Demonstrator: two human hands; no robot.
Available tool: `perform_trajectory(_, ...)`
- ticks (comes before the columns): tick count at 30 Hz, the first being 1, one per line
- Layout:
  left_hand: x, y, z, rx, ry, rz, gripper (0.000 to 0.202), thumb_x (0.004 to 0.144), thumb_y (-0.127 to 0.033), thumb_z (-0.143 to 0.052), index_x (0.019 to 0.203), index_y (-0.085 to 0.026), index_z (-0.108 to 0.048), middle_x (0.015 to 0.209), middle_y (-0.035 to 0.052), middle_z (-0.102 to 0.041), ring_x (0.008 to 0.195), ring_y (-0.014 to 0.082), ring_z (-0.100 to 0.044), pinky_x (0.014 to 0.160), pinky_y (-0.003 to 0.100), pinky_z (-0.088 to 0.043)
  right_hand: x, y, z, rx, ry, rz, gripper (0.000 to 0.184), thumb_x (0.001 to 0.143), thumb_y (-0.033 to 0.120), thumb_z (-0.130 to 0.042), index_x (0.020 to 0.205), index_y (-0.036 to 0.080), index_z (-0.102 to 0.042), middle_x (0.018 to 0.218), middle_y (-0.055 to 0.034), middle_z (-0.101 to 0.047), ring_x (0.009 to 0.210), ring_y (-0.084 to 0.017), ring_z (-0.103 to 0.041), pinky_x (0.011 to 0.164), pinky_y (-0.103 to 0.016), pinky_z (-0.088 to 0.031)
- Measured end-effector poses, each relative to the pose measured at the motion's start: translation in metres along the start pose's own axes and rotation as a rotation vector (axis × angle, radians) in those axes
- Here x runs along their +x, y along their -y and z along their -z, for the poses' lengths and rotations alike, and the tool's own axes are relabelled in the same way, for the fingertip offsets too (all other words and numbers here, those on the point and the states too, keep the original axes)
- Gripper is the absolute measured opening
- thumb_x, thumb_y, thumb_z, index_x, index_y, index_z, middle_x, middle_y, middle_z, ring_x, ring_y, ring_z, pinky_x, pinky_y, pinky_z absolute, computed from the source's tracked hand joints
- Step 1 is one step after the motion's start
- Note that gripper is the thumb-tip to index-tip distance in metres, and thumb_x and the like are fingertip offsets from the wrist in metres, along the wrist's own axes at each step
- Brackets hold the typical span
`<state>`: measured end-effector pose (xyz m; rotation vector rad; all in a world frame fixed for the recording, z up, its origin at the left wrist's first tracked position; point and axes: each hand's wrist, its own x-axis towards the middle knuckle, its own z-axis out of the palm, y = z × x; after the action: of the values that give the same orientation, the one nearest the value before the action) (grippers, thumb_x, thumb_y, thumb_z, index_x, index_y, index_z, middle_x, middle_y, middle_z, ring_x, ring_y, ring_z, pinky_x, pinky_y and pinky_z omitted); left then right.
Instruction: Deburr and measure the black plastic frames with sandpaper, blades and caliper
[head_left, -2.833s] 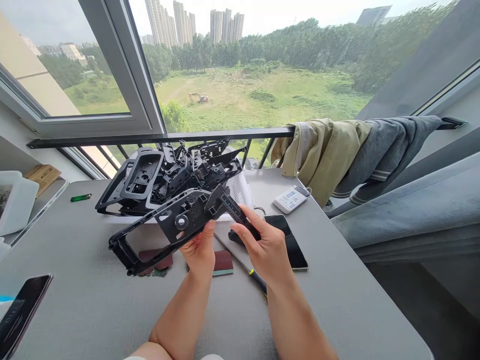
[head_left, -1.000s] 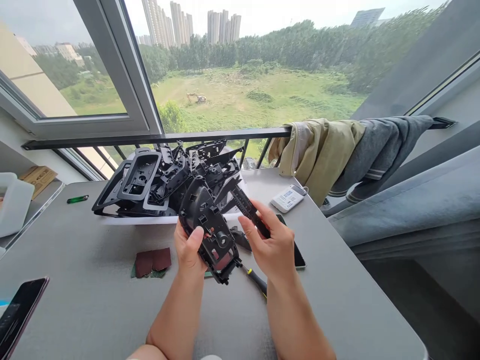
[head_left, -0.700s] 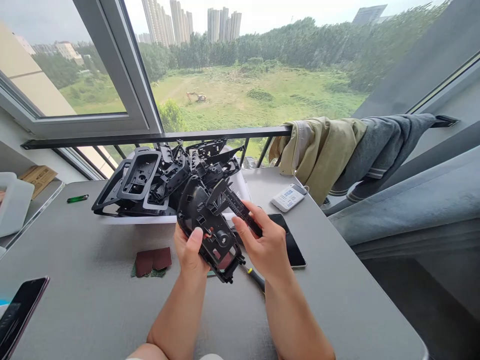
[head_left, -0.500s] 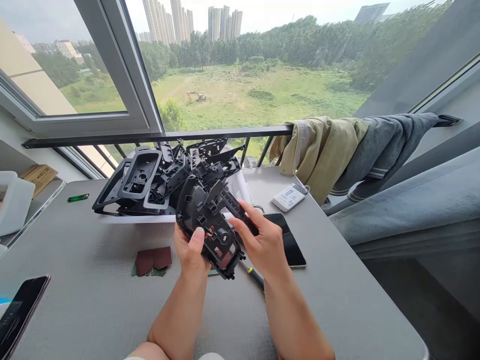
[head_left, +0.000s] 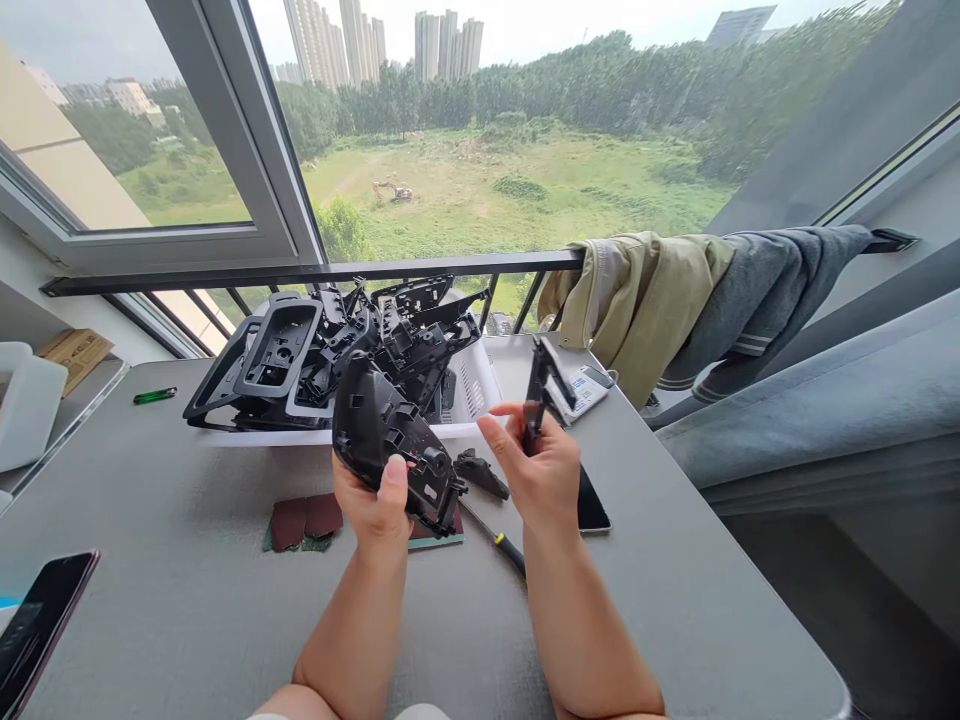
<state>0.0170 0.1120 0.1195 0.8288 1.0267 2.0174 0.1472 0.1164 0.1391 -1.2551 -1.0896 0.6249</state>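
Observation:
My left hand [head_left: 379, 505] is closed round a black moulded plastic part [head_left: 386, 440], held up on end above the grey table [head_left: 187, 610]. My right hand [head_left: 544, 475] grips a black caliper [head_left: 546, 385], raised upright and clear of the part, to its right. Behind both hands a white tray [head_left: 472, 395] holds a heap of several similar black plastic parts [head_left: 330, 345].
Dark red sandpaper pieces [head_left: 304, 520] lie left of my left hand. A small black piece [head_left: 480, 470] and a screwdriver [head_left: 499, 540] lie between my hands. A phone [head_left: 592, 500] and a white device [head_left: 589, 385] lie to the right, another phone [head_left: 37, 625] at bottom left, a green lighter [head_left: 157, 396] far left. Clothes [head_left: 675, 300] hang on the rail.
The caliper, which lay against the part, has come away to the right and swung upright. The left hand has turned the part from lengthwise to end-on and lowered it slightly.

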Motion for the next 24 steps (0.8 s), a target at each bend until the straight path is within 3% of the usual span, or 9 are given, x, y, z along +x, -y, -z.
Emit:
perform_trajectory(3, -0.001, 0.005, 0.007, 0.131, 0.051, -0.102, 0.045, 0.06, -0.043, -0.082, 0.096, -0.019, -0.068, 0.076, -0.0004, -0.067, 0.061, 0.0137, -0.061, 0.059, 0.025, -0.052, -0.005, 0.003, 0.001, 0.11, -0.061, 0.027, 0.027, 0.075, 0.041, -0.074, 0.066, 0.017, -0.066, 0.052, 0.0046, -0.047, 0.046, -0.008, -0.039, 0.043, -0.023, -0.033)
perform_trajectory(6, -0.006, 0.004, 0.007, 0.25, 0.146, -0.207, 0.044, 0.057, -0.039, -0.084, 0.094, -0.02, -0.068, 0.078, -0.0003, -0.068, 0.064, 0.0146, -0.062, 0.061, 0.025, -0.052, -0.014, 0.005, 0.001, 0.13, 0.051, 0.135, 0.015, 0.081, 0.032, -0.072, 0.074, 0.018, -0.072, 0.058, 0.0025, -0.057, 0.049, -0.009, -0.045, 0.048, -0.023, -0.038)
perform_trajectory(8, -0.01, 0.002, 0.004, 0.289, 0.192, -0.261, 0.041, 0.056, -0.036, -0.084, 0.09, -0.021, -0.069, 0.075, -0.0014, -0.067, 0.061, 0.014, -0.061, 0.058, 0.025, -0.052, -0.019, 0.006, 0.0, 0.1, 0.096, 0.205, 0.012, 0.083, 0.025, -0.069, 0.073, 0.019, -0.072, 0.056, 0.0032, -0.055, 0.049, -0.009, -0.043, 0.047, -0.023, -0.037)
perform_trajectory(12, -0.016, -0.002, 0.001, 0.332, 0.222, -0.282, 0.03, 0.056, -0.033, -0.084, 0.077, -0.021, -0.067, 0.067, -0.0018, -0.063, 0.058, 0.0132, -0.057, 0.053, 0.024, -0.049, -0.023, 0.007, 0.001, 0.06, 0.062, 0.262, 0.021, 0.083, 0.019, -0.067, 0.062, 0.019, -0.065, 0.053, 0.0045, -0.046, 0.049, -0.009, -0.04, 0.046, -0.022, -0.034)
perform_trajectory(19, -0.02, 0.0, 0.005, 0.53, 0.311, -0.396, 0.03, 0.058, -0.03, -0.082, 0.074, -0.022, -0.059, 0.059, -0.0049, -0.059, 0.047, 0.0101, -0.052, 0.046, 0.021, -0.044, -0.028, 0.009, 0.001, 0.049, 0.084, 0.136, 0.013, 0.084, 0.022, -0.063, 0.075, 0.019, -0.072, 0.051, 0.0047, -0.047, 0.047, -0.009, -0.04, 0.046, -0.023, -0.034)
perform_trajectory(24, -0.016, -0.005, 0.003, 0.623, 0.4, -0.469, 0.023, 0.063, -0.032, -0.077, 0.073, -0.021, -0.058, 0.055, -0.006, -0.058, 0.045, 0.0102, -0.053, 0.046, 0.021, -0.044, -0.025, 0.016, -0.004, 0.114, 0.034, -0.006, 0.015, 0.076, 0.023, -0.064, 0.063, 0.017, -0.068, 0.05, 0.0035, -0.052, 0.047, -0.009, -0.044, 0.045, -0.022, -0.036)
